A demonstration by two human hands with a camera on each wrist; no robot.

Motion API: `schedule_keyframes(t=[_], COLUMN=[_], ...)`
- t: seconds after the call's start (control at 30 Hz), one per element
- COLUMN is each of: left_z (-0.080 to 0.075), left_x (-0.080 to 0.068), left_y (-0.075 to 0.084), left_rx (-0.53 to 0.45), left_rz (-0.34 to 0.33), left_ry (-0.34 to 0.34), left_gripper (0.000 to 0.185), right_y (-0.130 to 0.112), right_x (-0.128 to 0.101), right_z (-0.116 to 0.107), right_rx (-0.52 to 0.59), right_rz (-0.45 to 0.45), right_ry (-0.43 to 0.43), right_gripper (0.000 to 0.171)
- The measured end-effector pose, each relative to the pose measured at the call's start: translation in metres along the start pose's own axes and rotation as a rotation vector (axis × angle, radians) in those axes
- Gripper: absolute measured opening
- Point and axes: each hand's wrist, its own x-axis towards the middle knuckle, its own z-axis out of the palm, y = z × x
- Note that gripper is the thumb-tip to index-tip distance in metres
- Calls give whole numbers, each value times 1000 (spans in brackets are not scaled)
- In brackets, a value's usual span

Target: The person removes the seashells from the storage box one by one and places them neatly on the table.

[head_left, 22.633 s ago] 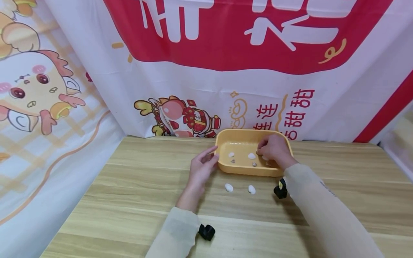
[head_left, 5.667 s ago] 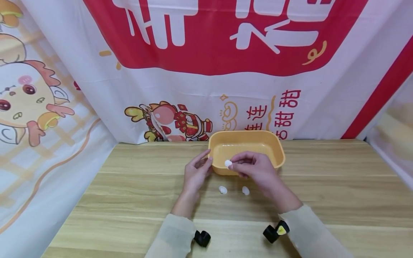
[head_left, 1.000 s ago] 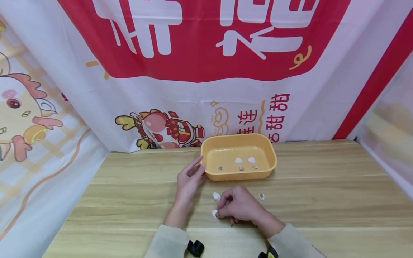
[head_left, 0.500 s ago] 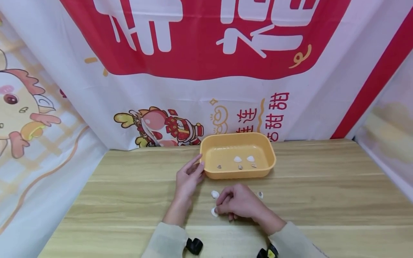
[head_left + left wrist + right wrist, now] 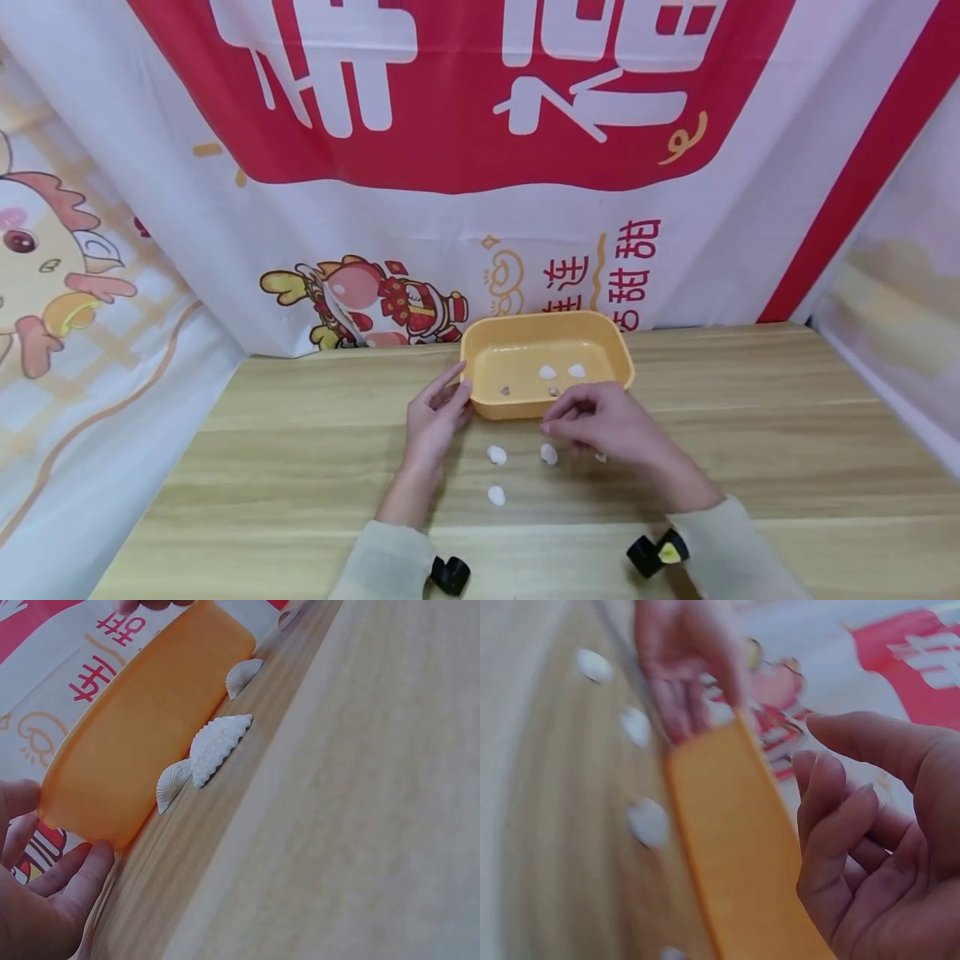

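Note:
My left hand (image 5: 437, 417) rests its fingertips against the left end of the yellow-orange tray (image 5: 517, 410); in the left wrist view the fingers touch its rim and lower corner. My right hand (image 5: 600, 423) is by the front rim, and the right wrist view shows its fingers loosely bent, with nothing between thumb and fingers. White ribbed seashells (image 5: 497, 496), (image 5: 497, 455), (image 5: 549, 454) lie in front of the tray, with another shell (image 5: 601, 457) partly hidden by the right hand. Inside are white shells (image 5: 577, 371) and small grey-brown shells (image 5: 505, 390).
The wood-grain table (image 5: 300, 467) meets a white and red printed cloth (image 5: 450, 233) right behind the tray. A printed cloth (image 5: 82, 350) also hangs at the left. Black wrist cameras (image 5: 450, 575) are strapped over the pale sleeves (image 5: 386, 562).
The right hand has let go of the white shell it pinched on the table and moved up to the tray's front rim. More shells lie on the table than earlier. The left hand stays at the tray.

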Motion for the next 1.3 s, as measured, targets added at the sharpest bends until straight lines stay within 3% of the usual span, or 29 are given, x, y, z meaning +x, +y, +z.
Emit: schedule_keyframes(t=[0.2, 0.53, 1.3], left_z=[-1, -2, -2], left_x=[-2, -2, 0], left_y=[-1, -1, -2], left_rx=[9, 7, 8], left_rz=[-4, -6, 0], left_ry=[-13, -4, -10], left_gripper=[37, 37, 37], right_y=[-6, -5, -4], right_x=[-10, -18, -14], right_z=[-31, -62, -63], right_rx=[18, -2, -17], right_rz=[88, 117, 145], right_ry=[134, 204, 223], right_gripper=[23, 32, 35])
